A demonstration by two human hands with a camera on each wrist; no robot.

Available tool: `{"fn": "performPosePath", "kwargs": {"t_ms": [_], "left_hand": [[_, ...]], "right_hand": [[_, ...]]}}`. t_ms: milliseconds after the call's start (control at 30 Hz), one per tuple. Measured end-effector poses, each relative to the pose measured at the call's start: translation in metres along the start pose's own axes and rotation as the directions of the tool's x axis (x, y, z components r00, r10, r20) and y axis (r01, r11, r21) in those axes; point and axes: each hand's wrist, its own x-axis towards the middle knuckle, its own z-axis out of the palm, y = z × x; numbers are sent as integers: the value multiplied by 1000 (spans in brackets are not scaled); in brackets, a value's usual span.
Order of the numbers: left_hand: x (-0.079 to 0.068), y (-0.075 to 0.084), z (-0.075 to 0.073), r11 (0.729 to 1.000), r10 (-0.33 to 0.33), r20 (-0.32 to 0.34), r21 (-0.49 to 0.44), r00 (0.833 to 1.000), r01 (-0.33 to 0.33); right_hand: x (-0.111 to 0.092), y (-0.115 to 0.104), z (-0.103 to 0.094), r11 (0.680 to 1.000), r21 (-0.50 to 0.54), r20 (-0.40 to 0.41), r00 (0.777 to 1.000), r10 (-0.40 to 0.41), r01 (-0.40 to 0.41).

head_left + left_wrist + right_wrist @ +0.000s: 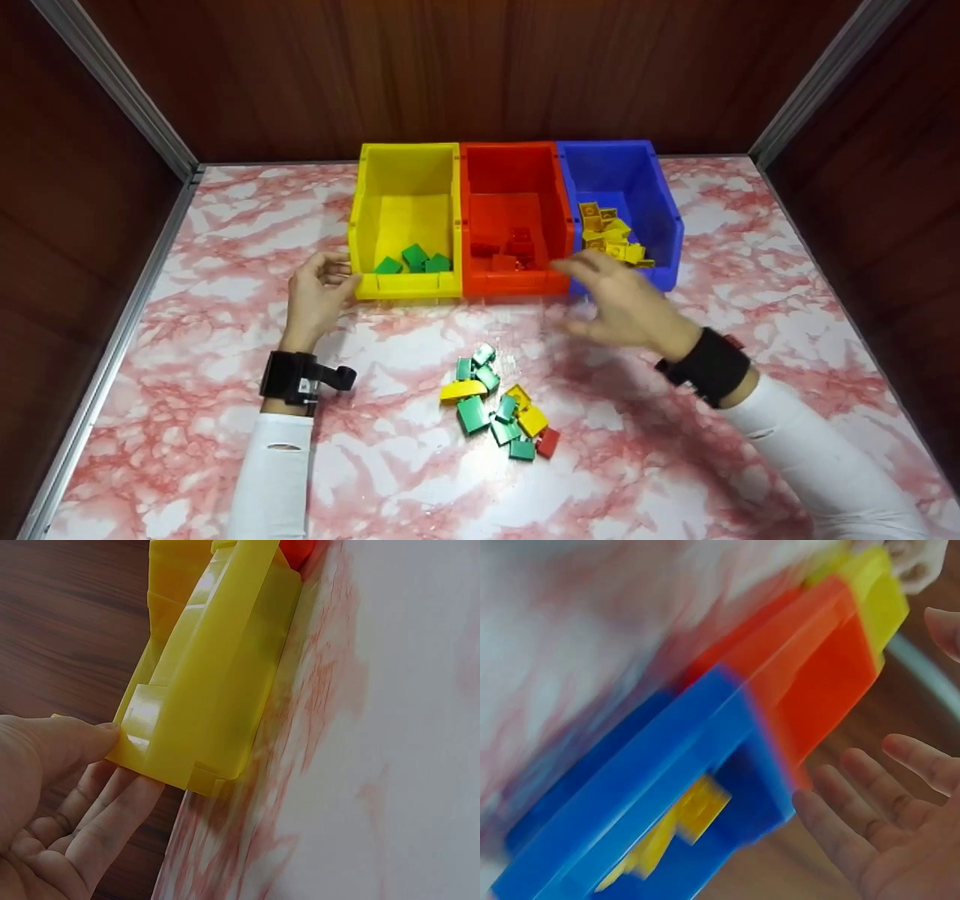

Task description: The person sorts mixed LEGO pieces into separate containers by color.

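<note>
My left hand [319, 292] holds the front left corner of the yellow bin [409, 285]. In the left wrist view the thumb lies against the bin's edge and the fingers bend at its side. Green bricks [414, 257] lie inside this bin. My right hand [626, 304], blurred in the head view, hovers over the front of the red bin [516, 283] and blue bin [667, 279]. Its fingers are spread, and the right wrist view shows nothing in them. Red bricks [517, 247] lie in the red bin, yellow bricks [615, 234] in the blue one.
A loose pile of mixed bricks lies on the marbled table [397, 465] in front of the bins: several green bricks [472, 415], a few yellow bricks [533, 421] and a red brick [548, 442]. Dark wooden panels [450, 67] enclose the back and sides.
</note>
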Motion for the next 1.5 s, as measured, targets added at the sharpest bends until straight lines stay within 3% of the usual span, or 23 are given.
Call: {"fn": "performPosePath", "kwargs": {"t_ms": [200, 367, 600, 967, 1367, 1500], "left_hand": [[0, 0, 1, 1000, 11, -4, -12, 1000, -12], [0, -1, 1, 1000, 20, -2, -11, 1000, -20], [-1, -1, 0, 1000, 11, -5, 3, 1000, -11], [1, -2, 0, 1000, 3, -4, -12, 1000, -3], [0, -2, -1, 1000, 3, -6, -7, 1000, -3], [0, 0, 0, 1000, 3, -8, 11, 1000, -3]], "right_hand": [[5, -40, 15, 991, 20, 65, 989, -135, 133], [0, -57, 24, 979, 25, 128, 971, -202, 201], [-9, -64, 41, 971, 46, 255, 937, -238, 234], [-14, -67, 55, 970, 76, 327, 913, -244, 232], [-17, -88, 73, 919, 147, 274, 878, -393, 365], [-14, -92, 72, 913, 157, 269, 874, -406, 376]]}}
